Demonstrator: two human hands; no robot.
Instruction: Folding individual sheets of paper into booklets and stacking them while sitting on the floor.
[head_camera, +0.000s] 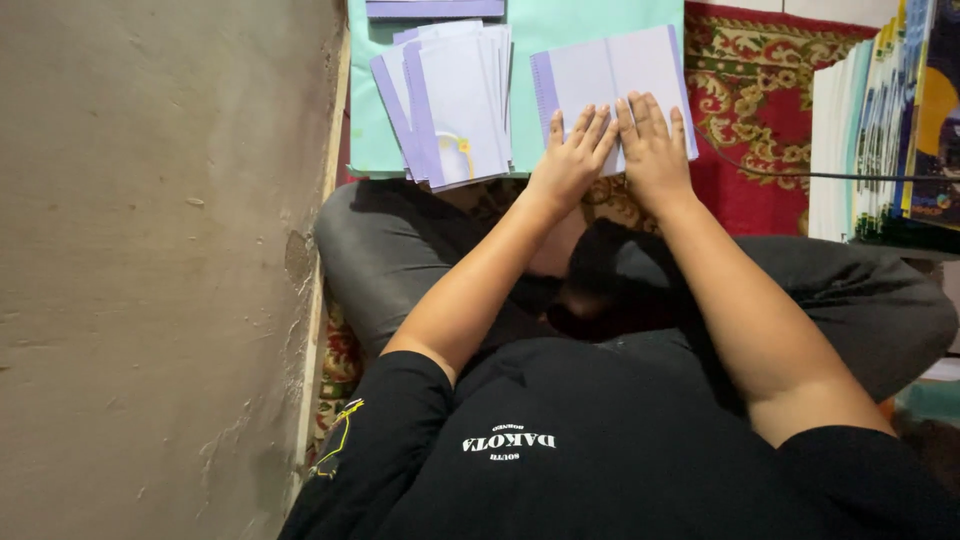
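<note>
**Hands pressing a thin lilac booklet flat**

Booklet (610, 85) lies at upper centre on a green sheet (560, 30). Left hand (572, 160) and right hand (652, 150) rest flat on it, fingers together. It looks light, limp, easily creased; best gripped at an edge. A fanned stack (455, 100) sits beside it.

i'm reaching both bare forearms straight out ahead, wrists close together. my left hand (572, 160) is lying palm down with fingers together and stretched flat, and my right hand (652, 148) is pressing flat just beside it, the fingertips nearly touching.
</note>
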